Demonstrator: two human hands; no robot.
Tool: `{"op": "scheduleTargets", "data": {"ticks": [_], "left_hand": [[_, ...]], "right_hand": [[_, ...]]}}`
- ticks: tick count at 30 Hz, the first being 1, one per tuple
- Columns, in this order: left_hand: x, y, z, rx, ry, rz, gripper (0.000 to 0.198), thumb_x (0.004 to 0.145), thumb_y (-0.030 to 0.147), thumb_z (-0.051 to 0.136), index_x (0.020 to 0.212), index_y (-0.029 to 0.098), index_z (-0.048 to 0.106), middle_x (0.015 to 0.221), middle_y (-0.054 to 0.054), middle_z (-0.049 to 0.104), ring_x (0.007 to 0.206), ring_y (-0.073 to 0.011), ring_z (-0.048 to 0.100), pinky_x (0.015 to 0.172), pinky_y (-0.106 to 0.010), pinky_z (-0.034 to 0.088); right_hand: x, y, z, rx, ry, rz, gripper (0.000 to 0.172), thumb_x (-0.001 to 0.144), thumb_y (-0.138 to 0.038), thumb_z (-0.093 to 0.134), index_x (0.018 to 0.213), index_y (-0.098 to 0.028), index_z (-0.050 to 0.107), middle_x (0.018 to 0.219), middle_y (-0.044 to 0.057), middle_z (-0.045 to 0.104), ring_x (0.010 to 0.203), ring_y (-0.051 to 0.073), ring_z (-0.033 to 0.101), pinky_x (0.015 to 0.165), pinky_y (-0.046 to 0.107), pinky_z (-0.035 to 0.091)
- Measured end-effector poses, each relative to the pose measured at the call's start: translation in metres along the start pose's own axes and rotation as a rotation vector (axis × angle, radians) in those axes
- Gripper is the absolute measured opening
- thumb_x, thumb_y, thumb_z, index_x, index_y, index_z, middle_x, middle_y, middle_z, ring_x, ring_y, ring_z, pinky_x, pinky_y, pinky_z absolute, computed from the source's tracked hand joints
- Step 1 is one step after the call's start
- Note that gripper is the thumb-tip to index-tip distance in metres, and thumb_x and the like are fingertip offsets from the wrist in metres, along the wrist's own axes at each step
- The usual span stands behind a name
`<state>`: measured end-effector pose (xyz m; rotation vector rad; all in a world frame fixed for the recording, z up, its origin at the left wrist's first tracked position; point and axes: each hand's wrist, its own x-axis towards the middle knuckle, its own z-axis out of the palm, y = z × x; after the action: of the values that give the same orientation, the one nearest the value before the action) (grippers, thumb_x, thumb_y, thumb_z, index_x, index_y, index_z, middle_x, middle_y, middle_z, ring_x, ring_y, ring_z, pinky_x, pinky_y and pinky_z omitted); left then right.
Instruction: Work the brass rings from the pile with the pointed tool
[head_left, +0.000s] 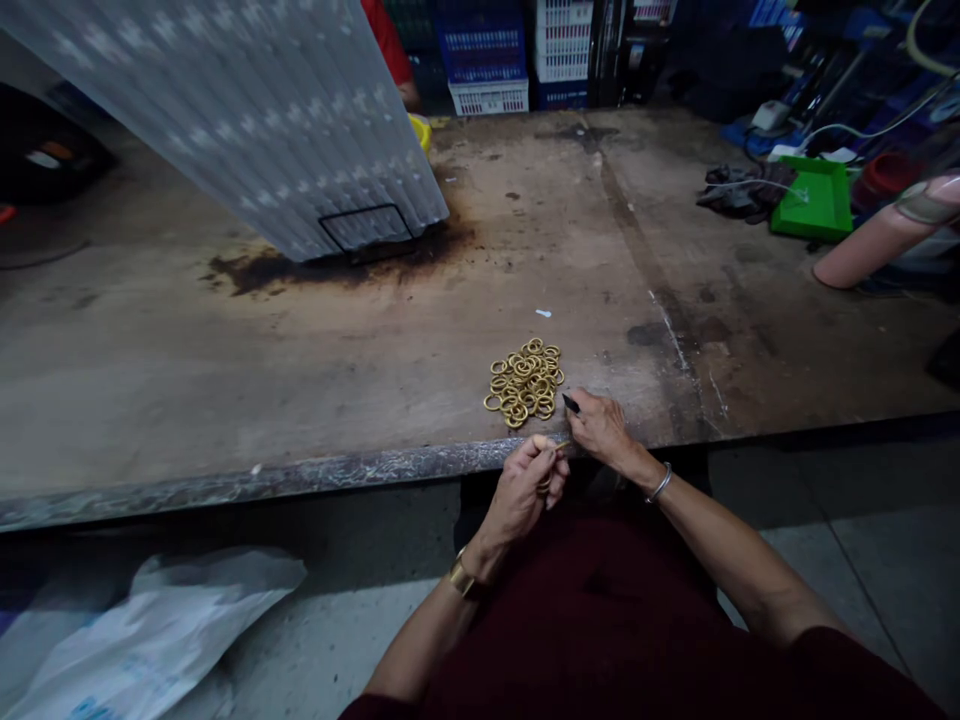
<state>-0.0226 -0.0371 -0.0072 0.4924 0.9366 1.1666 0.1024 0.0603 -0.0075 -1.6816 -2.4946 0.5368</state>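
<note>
My left hand (525, 485) is closed at the table's front edge, pinching a brass ring (562, 446) seen nearly edge-on. More brass rings (544, 487) show between its curled fingers. Just to the right, my right hand (598, 425) is wrapped round a slim tool with a black end (571, 403) that sticks out past the index finger. Its kind and its other end are hidden by the hand. The two hands are close together, fingertips near the pinched ring. A loose pile of brass rings (525, 380) lies on the tabletop just beyond them.
The worn wooden table (225, 400) has a rough front edge. A tall corrugated grey stack (285, 130) stands at the back left in a wire holder. On the right are a green tray (814, 200) and a pink cylinder (885, 240). Crates (482, 50) stand behind; a person's red sleeve (388, 45) shows.
</note>
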Motion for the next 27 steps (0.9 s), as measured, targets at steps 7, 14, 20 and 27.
{"op": "scheduleTargets", "data": {"ticks": [7, 14, 20, 27], "left_hand": [[0.009, 0.003, -0.008, -0.189, 0.027, -0.049, 0.033, 0.067, 0.036, 0.074, 0.073, 0.015, 0.050, 0.078, -0.006, 0.065, 0.052, -0.0087, 0.053, 0.040, -0.018, 0.036], [0.013, 0.009, -0.016, -0.321, 0.038, -0.077, 0.027, 0.066, 0.032, 0.074, 0.077, 0.014, 0.056, 0.073, -0.002, 0.059, 0.061, -0.0105, 0.056, 0.042, -0.016, 0.038], [0.021, 0.015, -0.011, -0.196, 0.201, 0.035, 0.041, 0.059, 0.038, 0.081, 0.082, 0.015, 0.057, 0.066, 0.001, 0.057, 0.055, -0.0094, 0.054, 0.039, -0.015, 0.037], [0.024, 0.012, -0.009, -0.023, 0.183, 0.052, 0.043, 0.063, 0.047, 0.077, 0.082, 0.015, 0.056, 0.059, 0.006, 0.050, 0.043, -0.0035, 0.043, 0.037, -0.013, 0.031]], "right_hand": [[0.013, -0.021, -0.002, 0.020, -0.001, -0.005, 0.024, 0.091, -0.031, 0.044, 0.107, -0.020, 0.059, 0.101, 0.009, 0.070, 0.088, 0.020, 0.065, 0.069, 0.025, 0.037], [0.017, -0.016, 0.000, 0.026, -0.004, -0.002, 0.023, 0.088, -0.026, 0.046, 0.105, -0.020, 0.060, 0.095, 0.009, 0.071, 0.082, 0.020, 0.065, 0.066, 0.025, 0.036], [0.004, -0.001, 0.008, 0.169, 0.134, -0.171, 0.016, 0.086, -0.025, 0.049, 0.096, -0.019, 0.059, 0.085, 0.006, 0.070, 0.073, 0.017, 0.062, 0.063, 0.024, 0.035], [-0.009, -0.002, 0.011, 0.345, 0.189, -0.339, 0.010, 0.084, -0.024, 0.049, 0.086, -0.019, 0.057, 0.075, 0.003, 0.064, 0.064, 0.013, 0.055, 0.062, 0.023, 0.035]]}}
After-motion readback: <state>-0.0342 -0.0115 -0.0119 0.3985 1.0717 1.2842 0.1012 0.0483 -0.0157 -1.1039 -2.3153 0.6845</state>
